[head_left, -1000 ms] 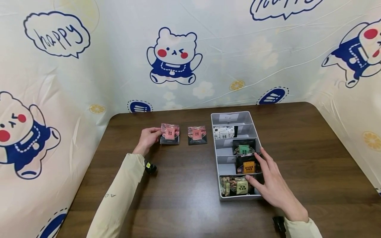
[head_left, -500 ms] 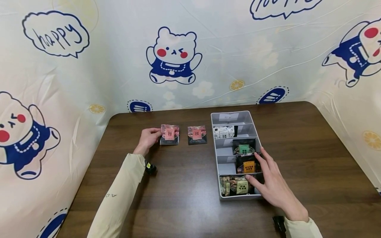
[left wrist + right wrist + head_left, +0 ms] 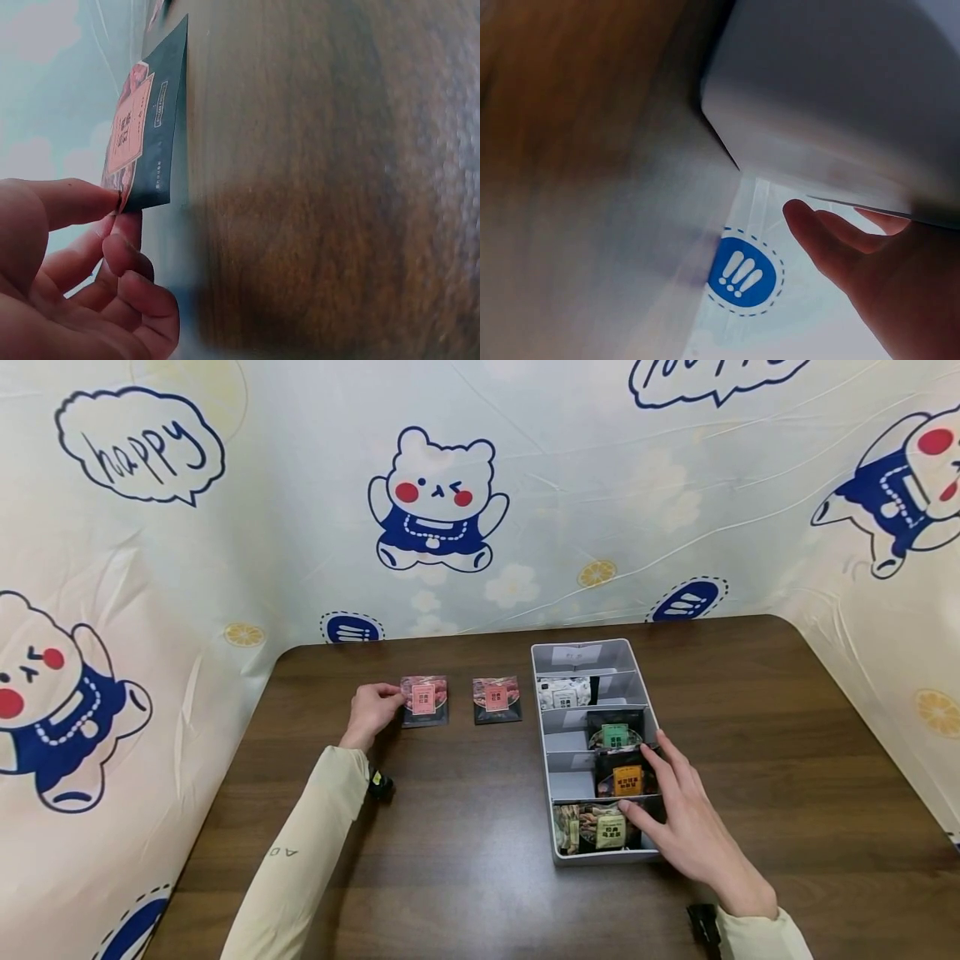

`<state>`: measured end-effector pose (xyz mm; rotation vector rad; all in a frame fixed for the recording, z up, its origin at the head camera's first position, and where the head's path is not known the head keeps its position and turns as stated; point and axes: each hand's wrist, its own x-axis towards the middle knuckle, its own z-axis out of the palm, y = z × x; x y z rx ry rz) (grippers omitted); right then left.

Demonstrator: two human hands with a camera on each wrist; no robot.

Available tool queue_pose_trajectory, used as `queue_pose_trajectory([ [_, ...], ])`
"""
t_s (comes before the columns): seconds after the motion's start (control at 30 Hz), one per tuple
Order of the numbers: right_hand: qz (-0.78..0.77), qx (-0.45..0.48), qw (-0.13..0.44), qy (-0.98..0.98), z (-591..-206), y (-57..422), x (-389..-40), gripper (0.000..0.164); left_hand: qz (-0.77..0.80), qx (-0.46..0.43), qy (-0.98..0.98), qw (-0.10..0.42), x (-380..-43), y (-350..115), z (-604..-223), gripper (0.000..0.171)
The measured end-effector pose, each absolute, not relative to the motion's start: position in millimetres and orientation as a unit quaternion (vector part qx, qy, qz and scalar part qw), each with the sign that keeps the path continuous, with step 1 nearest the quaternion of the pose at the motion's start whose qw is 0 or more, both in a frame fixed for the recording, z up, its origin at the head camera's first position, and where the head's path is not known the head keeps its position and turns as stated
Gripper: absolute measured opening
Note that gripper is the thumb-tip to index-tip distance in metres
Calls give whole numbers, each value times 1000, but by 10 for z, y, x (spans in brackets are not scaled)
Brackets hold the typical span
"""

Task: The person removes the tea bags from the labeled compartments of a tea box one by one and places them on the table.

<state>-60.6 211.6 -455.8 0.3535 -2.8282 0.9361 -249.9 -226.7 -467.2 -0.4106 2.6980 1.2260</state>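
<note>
My left hand [image 3: 372,714] pinches the left edge of a pink-and-black tea sachet [image 3: 424,702] between thumb and fingers. In the left wrist view the sachet [image 3: 154,127] stands out from the fingertips, low over the table. A matching tea sachet [image 3: 497,700] lies flat just to its right. My right hand [image 3: 693,827] rests at the right side of a grey divided box [image 3: 570,787], fingers spread along the rim, thumb over the front compartment. The right wrist view shows that hand [image 3: 885,277] beside the box's outer wall [image 3: 817,105].
Inside the box are a white sachet [image 3: 564,693], a green-labelled one [image 3: 617,732], an orange-labelled one [image 3: 627,779] and several yellow-green ones [image 3: 600,828] at the front. The rear compartment holds a white label [image 3: 576,656]. A patterned curtain [image 3: 570,485] hangs behind the brown table [image 3: 465,827].
The left hand has shifted the pinched sachet slightly left, widening the gap to the second sachet. The right hand and box stay in place.
</note>
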Motion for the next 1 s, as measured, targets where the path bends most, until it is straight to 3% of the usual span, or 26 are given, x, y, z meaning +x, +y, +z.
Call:
queue_pose_trajectory([
  [1.0,311,110,56,-942,-4554,2129,-610,76,346,-128,927,62,-2531,-2187,-4672,32],
])
